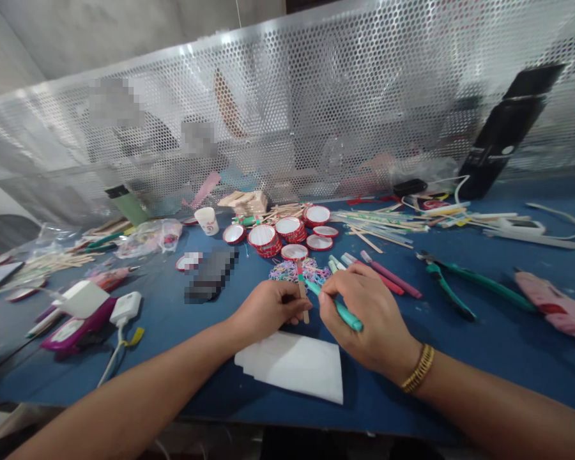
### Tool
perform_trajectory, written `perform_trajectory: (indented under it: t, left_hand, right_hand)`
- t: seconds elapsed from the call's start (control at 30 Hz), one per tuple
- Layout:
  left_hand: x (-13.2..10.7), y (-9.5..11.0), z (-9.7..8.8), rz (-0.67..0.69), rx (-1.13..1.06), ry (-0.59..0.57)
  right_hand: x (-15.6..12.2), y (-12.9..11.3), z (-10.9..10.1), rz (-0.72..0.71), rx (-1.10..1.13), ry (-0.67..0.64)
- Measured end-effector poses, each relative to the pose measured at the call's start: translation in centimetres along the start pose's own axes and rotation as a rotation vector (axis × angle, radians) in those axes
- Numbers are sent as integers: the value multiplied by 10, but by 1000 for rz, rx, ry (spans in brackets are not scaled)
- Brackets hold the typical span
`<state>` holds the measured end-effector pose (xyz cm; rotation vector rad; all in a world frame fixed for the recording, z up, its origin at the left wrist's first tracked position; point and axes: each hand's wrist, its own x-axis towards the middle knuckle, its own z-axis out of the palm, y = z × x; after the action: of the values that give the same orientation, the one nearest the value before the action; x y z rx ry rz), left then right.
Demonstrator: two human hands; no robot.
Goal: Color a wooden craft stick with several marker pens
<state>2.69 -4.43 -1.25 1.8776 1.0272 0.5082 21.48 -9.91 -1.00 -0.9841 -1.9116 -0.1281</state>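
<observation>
My left hand [271, 309] pinches a wooden craft stick [301, 284] held upright, its top part coloured red and green. In my right hand [371, 316] is a teal marker [347, 314], its tip end pointing at the stick. A gold bracelet [418, 368] circles my right wrist. Folded white paper [297, 365] lies on the table under my hands. Just beyond my fingers sits a pile of small colourful rubber bands or loops [280, 271]. Several more markers [390, 275], pink and red among them, lie beyond my right hand.
Stacks of red-rimmed round lids [287, 227] stand behind the pile. Green-handled pliers [448, 281] and a pink glue gun [556, 300] lie at the right. A dark phone-like object [213, 275] and a white adapter [126, 308] are at the left. A perforated metal screen [364, 96] closes the back.
</observation>
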Motion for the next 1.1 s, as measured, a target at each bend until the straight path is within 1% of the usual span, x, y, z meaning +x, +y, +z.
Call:
perform_trajectory:
  t: [0.13,0.3,0.43,0.53,0.7,0.83,1.0,1.1]
  left_hand:
    - [0,1,0,-6,18,9]
    - [-1,-1,1,19,-3,-6]
    - [-1,-1,1,18,-29,-15]
    - [0,-2,0,10,-9,-10]
    - [-1,-3,0,10,13,1]
    - [-2,-2,0,20,-12,-12]
    - [-1,-3,0,20,-24,-14]
    - [0,-4,0,16,-3,-12]
  right_hand:
    - [0,0,-2,12,8,18]
    - [-1,-2,-1,-23,39,23]
    - [-1,-2,1,-22,30,9]
    - [0,0,0,-9,10,-2]
    - [0,0,-2,-10,21,42]
    - [0,-2,-1,-35,40,35]
    - [0,-1,0,-36,25,14]
    - [1,0,-1,-22,-7,27]
